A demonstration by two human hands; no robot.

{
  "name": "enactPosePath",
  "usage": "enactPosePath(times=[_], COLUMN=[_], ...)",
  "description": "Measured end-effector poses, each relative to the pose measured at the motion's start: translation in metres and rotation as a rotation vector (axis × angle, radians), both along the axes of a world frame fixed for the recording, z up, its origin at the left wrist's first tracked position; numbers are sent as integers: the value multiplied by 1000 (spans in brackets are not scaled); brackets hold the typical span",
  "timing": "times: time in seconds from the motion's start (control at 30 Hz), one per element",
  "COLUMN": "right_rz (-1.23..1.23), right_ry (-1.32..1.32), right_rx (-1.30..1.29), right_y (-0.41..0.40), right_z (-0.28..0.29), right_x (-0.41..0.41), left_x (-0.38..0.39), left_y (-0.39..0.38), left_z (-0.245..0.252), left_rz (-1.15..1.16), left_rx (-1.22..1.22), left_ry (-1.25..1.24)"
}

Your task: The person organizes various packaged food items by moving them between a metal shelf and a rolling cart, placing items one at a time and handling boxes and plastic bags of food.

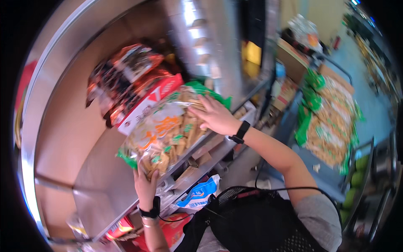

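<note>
A large clear plastic bag of tan stick-shaped dried food (176, 132), with green ends and orange writing, lies on a metal shelf. My left hand (146, 184) is at its lower left end, with fingers and thumb around the corner. Spread over its upper right end is my right hand (215, 116), palm down with the fingers apart. Behind the bag stands a red and white printed box (151, 102), touching it. Beyond that are shiny red and black packets (126, 75). Both wrists wear black bands.
To the right, a blue flatbed cart (305, 160) carries more bags of the tan food (333, 123). Cardboard boxes (291, 56) stand behind it. A lower shelf holds a blue and white packet (201, 192) and red packets (121, 228). Green round items (355, 179) sit in a rack.
</note>
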State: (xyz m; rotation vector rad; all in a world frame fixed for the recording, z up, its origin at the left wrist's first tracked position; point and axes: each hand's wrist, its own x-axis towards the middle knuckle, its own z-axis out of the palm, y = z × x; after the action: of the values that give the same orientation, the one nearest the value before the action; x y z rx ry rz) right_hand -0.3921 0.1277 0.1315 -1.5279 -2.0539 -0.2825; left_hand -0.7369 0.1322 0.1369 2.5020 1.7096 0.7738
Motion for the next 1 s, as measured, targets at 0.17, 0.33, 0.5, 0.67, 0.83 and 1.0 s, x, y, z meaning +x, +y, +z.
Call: enactPosePath(times=[0.17, 0.33, 0.5, 0.67, 0.83, 1.0], right_rz=[45, -862, -1175, -1218, -1313, -1485], right_ry=[189, 378, 330, 204, 44, 76], right_rx=[-62, -98, -35, -22, -71, -497], right_y=[-111, -278, -382, -426, -453, -415], right_z=[26, 27, 13, 21, 6, -12], right_x=[76, 163, 221, 311, 434, 534], left_x=[40, 128, 262, 406, 577, 735], left_y=[-45, -69, -65, -69, -86, -82], left_z=[-7, 5, 18, 33, 39, 9], left_rz=[115, -88, -571, -964, -1297, -1240], left_rx=[174, 121, -170, -106, -23, -18], left_ry=[-127, -216, -4, 109, 106, 162])
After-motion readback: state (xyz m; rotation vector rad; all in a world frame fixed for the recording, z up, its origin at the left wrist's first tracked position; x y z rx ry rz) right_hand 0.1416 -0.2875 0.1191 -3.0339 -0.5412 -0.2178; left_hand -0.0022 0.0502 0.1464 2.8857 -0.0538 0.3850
